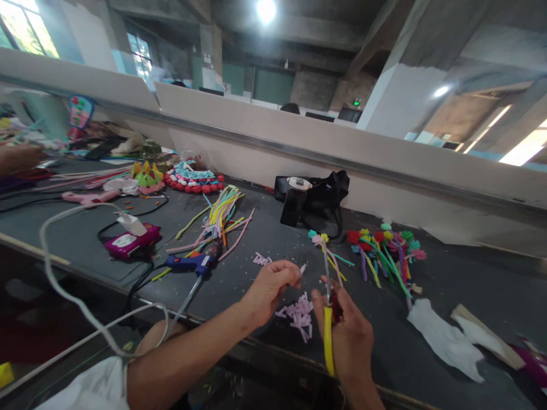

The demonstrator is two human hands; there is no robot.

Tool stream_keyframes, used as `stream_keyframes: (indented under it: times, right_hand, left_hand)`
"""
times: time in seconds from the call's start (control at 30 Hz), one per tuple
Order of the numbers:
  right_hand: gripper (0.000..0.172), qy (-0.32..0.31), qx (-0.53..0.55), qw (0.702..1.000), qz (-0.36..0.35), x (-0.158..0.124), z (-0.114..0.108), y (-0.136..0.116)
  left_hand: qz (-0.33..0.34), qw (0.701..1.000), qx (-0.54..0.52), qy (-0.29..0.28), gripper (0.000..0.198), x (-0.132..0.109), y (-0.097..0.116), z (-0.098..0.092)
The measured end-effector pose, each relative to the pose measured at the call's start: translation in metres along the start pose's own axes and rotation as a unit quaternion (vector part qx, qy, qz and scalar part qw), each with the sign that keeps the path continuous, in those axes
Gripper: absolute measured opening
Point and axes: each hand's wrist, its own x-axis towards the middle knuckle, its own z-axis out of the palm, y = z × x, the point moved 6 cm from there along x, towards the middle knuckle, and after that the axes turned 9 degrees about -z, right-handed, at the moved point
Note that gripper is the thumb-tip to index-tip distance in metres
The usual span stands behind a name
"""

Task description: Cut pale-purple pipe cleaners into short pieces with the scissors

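My left hand is pinched shut on a small pale pink strip, its tip showing at the fingertips. My right hand is closed round a bundle of pipe-cleaner stems, one yellow, that stand up and end in small pink, yellow and teal pompom flowers. The two hands sit close together above a heap of cut pink strips on the dark table.
A blue glue gun lies left of my hands, beside loose coloured pipe cleaners. Finished pompom flowers lie to the right, a white cloth nearer. A black bag stands behind. Another person's hand is far left.
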Motion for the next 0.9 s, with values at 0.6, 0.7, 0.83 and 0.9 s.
stream_keyframes:
  times: [0.6,0.7,0.83,0.9]
  right_hand:
    - [0.034,-0.095,-0.052,0.993,-0.044,-0.021,0.027,-0.017]
    - [0.034,-0.117,-0.051,0.992,-0.024,-0.022,0.030,-0.013]
    - [0.035,-0.127,-0.054,0.990,-0.028,-0.022,0.030,-0.012]
    - [0.034,-0.126,-0.053,0.990,-0.031,-0.022,0.029,-0.012]
  left_hand:
    - [0.094,0.983,-0.155,0.027,0.016,-0.003,0.013,-0.004]
    - [0.097,0.984,-0.149,0.027,0.015,-0.003,0.013,-0.005]
    - [0.089,0.986,-0.137,0.033,0.013,-0.003,0.012,-0.006]
    - [0.089,0.987,-0.129,0.033,0.013,-0.003,0.012,-0.006]
